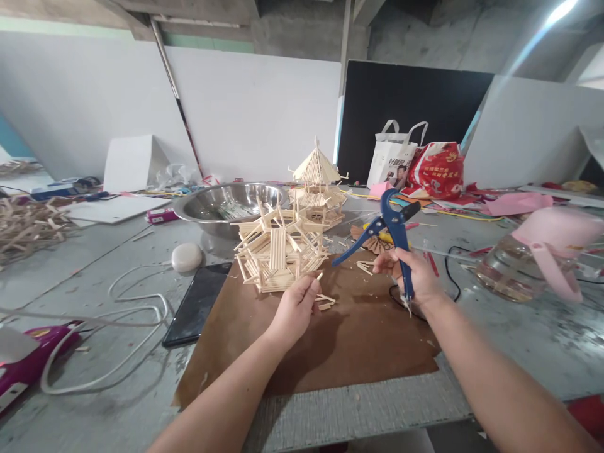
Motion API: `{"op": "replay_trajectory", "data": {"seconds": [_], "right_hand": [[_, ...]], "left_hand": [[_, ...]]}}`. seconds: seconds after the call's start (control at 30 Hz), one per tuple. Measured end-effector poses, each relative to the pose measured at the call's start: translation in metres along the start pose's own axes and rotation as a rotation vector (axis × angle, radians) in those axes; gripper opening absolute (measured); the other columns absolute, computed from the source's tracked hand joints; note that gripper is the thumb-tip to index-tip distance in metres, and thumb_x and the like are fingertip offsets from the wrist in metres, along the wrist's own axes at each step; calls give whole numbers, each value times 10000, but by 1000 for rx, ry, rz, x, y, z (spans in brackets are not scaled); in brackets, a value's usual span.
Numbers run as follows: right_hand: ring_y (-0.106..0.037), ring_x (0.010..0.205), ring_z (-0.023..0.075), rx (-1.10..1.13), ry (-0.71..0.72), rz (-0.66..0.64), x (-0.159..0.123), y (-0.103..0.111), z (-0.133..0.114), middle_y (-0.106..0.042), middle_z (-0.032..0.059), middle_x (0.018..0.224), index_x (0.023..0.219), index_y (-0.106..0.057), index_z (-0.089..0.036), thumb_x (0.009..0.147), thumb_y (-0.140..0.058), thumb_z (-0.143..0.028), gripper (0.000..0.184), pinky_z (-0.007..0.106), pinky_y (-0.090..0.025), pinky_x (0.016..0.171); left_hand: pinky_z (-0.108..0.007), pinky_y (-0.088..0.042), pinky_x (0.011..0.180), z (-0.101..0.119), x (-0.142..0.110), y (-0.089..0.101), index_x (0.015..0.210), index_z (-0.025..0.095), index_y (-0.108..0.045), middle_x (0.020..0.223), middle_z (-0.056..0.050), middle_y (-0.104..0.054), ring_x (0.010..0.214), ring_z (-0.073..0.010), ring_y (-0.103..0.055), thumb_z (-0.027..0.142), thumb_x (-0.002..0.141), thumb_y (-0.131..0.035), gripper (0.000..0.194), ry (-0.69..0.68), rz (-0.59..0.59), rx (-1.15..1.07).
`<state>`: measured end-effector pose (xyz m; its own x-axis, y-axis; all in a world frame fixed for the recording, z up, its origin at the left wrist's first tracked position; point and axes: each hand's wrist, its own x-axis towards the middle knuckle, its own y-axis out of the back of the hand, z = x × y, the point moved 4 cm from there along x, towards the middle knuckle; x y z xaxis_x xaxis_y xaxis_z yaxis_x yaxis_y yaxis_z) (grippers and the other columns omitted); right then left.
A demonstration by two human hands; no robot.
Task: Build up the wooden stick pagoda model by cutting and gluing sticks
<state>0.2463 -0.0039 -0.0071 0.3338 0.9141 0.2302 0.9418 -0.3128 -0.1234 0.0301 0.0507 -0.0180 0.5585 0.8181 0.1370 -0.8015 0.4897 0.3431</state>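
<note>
My left hand (295,309) is closed in a pinch on a short wooden stick (319,276), just in front of a half-built stick model (278,255). My right hand (418,277) wraps round one handle of a blue pipe cutter (401,242); its handles are spread apart and its dark jaw points up. Cut stick pieces (325,303) lie on the brown mat (358,346) beside my left hand, and more short pieces (365,267) lie near my right fingers. Behind stands a pavilion model (317,182) of sticks with a pointed roof.
A steel bowl (189,204) stands behind the half-built model. Left are a dark phone (198,305), a white round device (186,257), a cable (117,371) and a stick heap (28,229). At right is a pink-topped bottle (552,248); bags (436,170) stand behind.
</note>
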Motion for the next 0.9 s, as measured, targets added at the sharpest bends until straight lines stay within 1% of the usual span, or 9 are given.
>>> {"op": "replay_trajectory", "data": {"seconds": [0.1, 0.2, 0.33, 0.47, 0.53, 0.63, 0.77, 0.83, 0.9], "right_hand": [[-622, 718, 210, 61, -67, -111, -3, -13, 8, -659, 70, 779, 680, -479, -194, 699, -459, -407, 214, 370, -485, 658], [-623, 707, 205, 175, -118, -185, -7, -25, 13, -655, 63, 811, 628, -485, -190, 672, -521, -380, 198, 356, -488, 649], [-625, 682, 189, 284, -116, -206, -13, -36, 17, -644, 45, 898, 732, -545, -196, 686, -546, -346, 157, 348, -486, 649], [-626, 717, 176, 187, -127, -169, -17, -43, 26, -604, 46, 1035, 899, -542, -215, 689, -571, -279, 221, 324, -479, 659], [-621, 769, 181, 208, -124, -192, -19, -46, 28, -584, 44, 1077, 1019, -500, -241, 681, -573, -240, 345, 337, -467, 708], [-590, 884, 197, 371, -121, -296, -23, -54, 23, -588, 30, 1066, 1097, -453, -269, 661, -546, -203, 451, 379, -427, 808], [-529, 994, 216, 460, -118, -408, -30, -66, 12, -591, 43, 1040, 1055, -495, -252, 632, -495, -211, 425, 394, -412, 835], [-518, 1004, 223, 438, -93, -404, -32, -69, 9, -591, 51, 1028, 1038, -507, -244, 622, -480, -230, 418, 399, -414, 830], [-522, 993, 222, 370, -54, -355, -32, -69, 9, -584, 47, 1028, 1051, -493, -243, 618, -476, -238, 434, 403, -414, 830]], "left_hand": [[-208, -405, 454, 2, -2, -2, 648, 181, -406, 608, -7, -566, 470, -96, -511, 416, 792, -353, 281, 30, -31, -134], [-212, -412, 461, 1, -3, -3, 654, 174, -420, 533, 2, -551, 473, -109, -522, 434, 782, -380, 292, 70, -51, -212], [-237, -453, 571, 0, -2, -1, 629, 164, -441, 554, 11, -543, 557, -120, -548, 424, 744, -465, 285, 74, 7, -327], [-256, -459, 680, 0, -2, 0, 600, 161, -446, 632, 11, -532, 661, -128, -554, 399, 724, -506, 275, 48, 77, -412], [-258, -459, 689, 0, -4, -3, 608, 159, -456, 643, 9, -528, 660, -123, -545, 391, 731, -501, 267, 55, 65, -428], [-269, -460, 686, 0, -7, -9, 637, 159, -471, 649, 0, -538, 653, -125, -544, 376, 744, -490, 243, 68, 23, -440], [-278, -459, 660, 1, -8, -12, 632, 158, -470, 659, -11, -540, 651, -131, -540, 371, 756, -474, 246, 35, -32, -432], [-267, -453, 626, 2, -9, -14, 627, 159, -470, 644, -11, -533, 630, -126, -526, 381, 765, -459, 262, 20, -71, -388], [-244, -433, 584, 3, -8, -15, 632, 159, -477, 623, -6, -522, 604, -115, -501, 394, 775, -438, 278, 3, -110, -293]]}}
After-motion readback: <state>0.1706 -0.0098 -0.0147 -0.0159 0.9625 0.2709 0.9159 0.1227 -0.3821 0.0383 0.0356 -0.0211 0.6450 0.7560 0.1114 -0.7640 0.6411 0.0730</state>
